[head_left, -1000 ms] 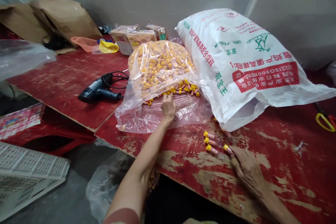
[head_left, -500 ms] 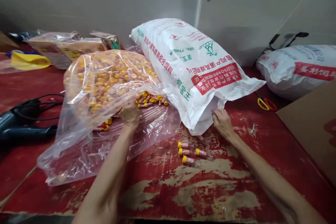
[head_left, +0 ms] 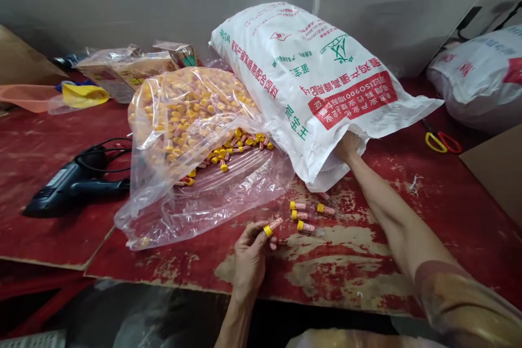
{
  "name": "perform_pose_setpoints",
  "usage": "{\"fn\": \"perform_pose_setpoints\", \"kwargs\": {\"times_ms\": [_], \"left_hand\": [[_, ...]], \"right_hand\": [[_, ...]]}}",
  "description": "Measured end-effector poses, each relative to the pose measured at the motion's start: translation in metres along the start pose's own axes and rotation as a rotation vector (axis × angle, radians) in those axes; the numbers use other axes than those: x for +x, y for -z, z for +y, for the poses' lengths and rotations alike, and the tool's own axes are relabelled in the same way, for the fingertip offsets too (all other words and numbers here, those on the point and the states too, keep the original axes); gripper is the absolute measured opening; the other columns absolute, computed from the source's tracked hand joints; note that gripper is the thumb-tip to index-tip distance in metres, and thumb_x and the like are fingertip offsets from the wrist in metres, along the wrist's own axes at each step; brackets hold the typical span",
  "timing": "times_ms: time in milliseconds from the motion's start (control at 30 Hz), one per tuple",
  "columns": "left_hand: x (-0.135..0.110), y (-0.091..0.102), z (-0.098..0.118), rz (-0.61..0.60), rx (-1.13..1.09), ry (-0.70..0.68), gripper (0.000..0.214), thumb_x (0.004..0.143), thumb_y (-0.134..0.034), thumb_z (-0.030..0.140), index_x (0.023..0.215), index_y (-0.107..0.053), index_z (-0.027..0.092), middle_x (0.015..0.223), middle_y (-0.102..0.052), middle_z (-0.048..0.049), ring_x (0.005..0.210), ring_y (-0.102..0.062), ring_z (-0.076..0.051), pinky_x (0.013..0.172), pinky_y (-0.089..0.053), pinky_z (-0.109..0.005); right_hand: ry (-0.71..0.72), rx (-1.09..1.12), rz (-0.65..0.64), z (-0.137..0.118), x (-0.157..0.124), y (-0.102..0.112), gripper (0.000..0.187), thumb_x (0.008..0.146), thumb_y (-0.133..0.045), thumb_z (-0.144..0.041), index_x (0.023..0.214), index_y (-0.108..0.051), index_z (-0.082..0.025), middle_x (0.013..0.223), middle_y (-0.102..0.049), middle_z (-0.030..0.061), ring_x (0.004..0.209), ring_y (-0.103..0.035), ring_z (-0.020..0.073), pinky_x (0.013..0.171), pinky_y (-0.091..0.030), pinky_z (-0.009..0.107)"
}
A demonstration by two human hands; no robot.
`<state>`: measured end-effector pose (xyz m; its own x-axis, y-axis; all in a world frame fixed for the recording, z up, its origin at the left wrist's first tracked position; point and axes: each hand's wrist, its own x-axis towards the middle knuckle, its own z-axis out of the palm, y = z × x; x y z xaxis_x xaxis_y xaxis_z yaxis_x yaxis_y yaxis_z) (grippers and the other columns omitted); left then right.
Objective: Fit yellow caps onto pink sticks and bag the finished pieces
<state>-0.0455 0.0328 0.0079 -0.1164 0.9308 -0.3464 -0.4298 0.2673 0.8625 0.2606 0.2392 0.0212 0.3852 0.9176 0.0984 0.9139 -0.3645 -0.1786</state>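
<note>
**Q:** What has changed, inspector?

**A:** We find the left hand now raised, fingers closed on a yellow-capped tube above the red board. The right hand has gone under the white feed sack's edge, fingers hidden; we cannot tell their grip.

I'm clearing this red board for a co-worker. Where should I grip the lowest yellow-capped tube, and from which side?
Pinch the lowest yellow-capped tube across its slim body just behind the cap, coming from the near side. It lies flat at the front of the group, so that side is free of the other tubes. The left hand holds a similar tube near its cap.
</note>
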Motion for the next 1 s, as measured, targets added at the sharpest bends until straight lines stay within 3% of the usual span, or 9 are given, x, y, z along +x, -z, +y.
{"fn": "perform_pose_setpoints", "kwargs": {"times_ms": [133, 267, 333, 533, 667, 733, 800, 900, 1000], "left_hand": [[-0.004, -0.01, -0.007, -0.032, -0.118, 0.092, 0.035, 0.051, -0.084, 0.028, 0.08, -0.067, 0.016, 0.067, -0.063, 0.0016, 0.05, -0.058, -0.009, 0.045, -0.044, -0.018], [-0.009, -0.029, -0.012, -0.124, -0.129, 0.116, 0.032, 0.055, -0.083, 0.026, 0.08, -0.065, 0.015, 0.067, -0.063, 0.0021, 0.05, -0.058, -0.009, 0.044, -0.045, -0.018], [-0.014, -0.039, -0.015, -0.176, -0.111, 0.142, 0.03, 0.057, -0.082, 0.026, 0.077, -0.063, 0.014, 0.067, -0.063, 0.0012, 0.051, -0.058, -0.009, 0.045, -0.045, -0.018], [-0.03, -0.054, -0.023, -0.261, -0.082, 0.158, 0.029, 0.058, -0.08, 0.028, 0.076, -0.062, 0.014, 0.066, -0.064, 0.0002, 0.049, -0.058, -0.009, 0.044, -0.046, -0.019], [-0.038, -0.051, -0.024, -0.267, -0.098, 0.179, 0.03, 0.057, -0.081, 0.027, 0.074, -0.062, 0.013, 0.06, -0.062, 0.0013, 0.048, -0.057, -0.009, 0.042, -0.045, -0.017], [-0.041, -0.05, -0.026, -0.263, -0.118, 0.2, 0.031, 0.055, -0.082, 0.027, 0.074, -0.061, 0.013, 0.061, -0.061, 0.0018, 0.047, -0.057, -0.009, 0.041, -0.045, -0.017], [-0.044, -0.05, -0.03, -0.264, -0.144, 0.223, 0.033, 0.054, -0.083, 0.027, 0.074, -0.06, 0.013, 0.061, -0.061, 0.0022, 0.047, -0.058, -0.009, 0.041, -0.045, -0.017], [-0.05, -0.053, -0.038, -0.288, -0.161, 0.237, 0.031, 0.056, -0.081, 0.026, 0.075, -0.06, 0.013, 0.065, -0.063, 0.001, 0.048, -0.059, -0.01, 0.043, -0.045, -0.018], [-0.056, -0.054, -0.043, -0.296, -0.08, 0.183, 0.024, 0.062, -0.077, 0.025, 0.077, -0.062, 0.013, 0.074, -0.066, -0.0013, 0.051, -0.058, -0.009, 0.045, -0.046, -0.018]], "right_hand": [[0.087, 0.067, -0.023, 0.022, -0.064, 0.019, 0.038, 0.086, -0.048, -0.034, 0.116, -0.061, -0.015, 0.105, -0.063, 0.0153, 0.095, -0.059, 0.0286, 0.077, -0.045, 0.038], [0.298, 0.578, -0.275, 0.055, -0.148, 0.038, 0.039, 0.084, -0.052, -0.041, 0.115, -0.063, -0.019, 0.104, -0.066, 0.0081, 0.09, -0.06, 0.0219, 0.076, -0.047, 0.033], [0.426, 0.705, -0.371, 0.063, -0.18, 0.046, 0.038, 0.084, -0.053, -0.04, 0.114, -0.064, -0.02, 0.107, -0.065, 0.0076, 0.091, -0.059, 0.0207, 0.077, -0.047, 0.032], [0.662, 0.689, -0.408, 0.052, -0.221, 0.058, 0.026, 0.085, -0.053, -0.029, 0.107, -0.065, -0.021, 0.096, -0.067, 0.0066, 0.085, -0.058, 0.0185, 0.077, -0.046, 0.032], [0.456, 0.955, -0.437, 0.042, -0.235, 0.053, 0.034, 0.08, -0.058, -0.028, 0.113, -0.054, -0.021, 0.086, -0.065, 0.003, 0.065, -0.056, 0.0124, 0.059, -0.046, 0.024], [0.325, 1.173, -0.413, 0.04, -0.243, 0.05, 0.042, 0.077, -0.062, -0.027, 0.116, -0.048, -0.022, 0.089, -0.065, 0.0025, 0.065, -0.058, 0.0119, 0.059, -0.048, 0.024], [0.241, 1.299, -0.43, 0.039, -0.251, 0.048, 0.037, 0.074, -0.067, -0.029, 0.106, -0.051, -0.021, 0.09, -0.066, 0.003, 0.067, -0.062, 0.0135, 0.062, -0.051, 0.027], [0.187, 1.321, -0.508, 0.036, -0.265, 0.045, 0.027, 0.073, -0.071, -0.034, 0.089, -0.054, -0.02, 0.092, -0.068, 0.0044, 0.074, -0.065, 0.0161, 0.065, -0.052, 0.028], [0.221, 1.284, -0.534, 0.033, -0.276, 0.042, 0.025, 0.077, -0.07, -0.036, 0.09, -0.057, -0.019, 0.095, -0.067, 0.0043, 0.08, -0.064, 0.0159, 0.069, -0.052, 0.028]]}}
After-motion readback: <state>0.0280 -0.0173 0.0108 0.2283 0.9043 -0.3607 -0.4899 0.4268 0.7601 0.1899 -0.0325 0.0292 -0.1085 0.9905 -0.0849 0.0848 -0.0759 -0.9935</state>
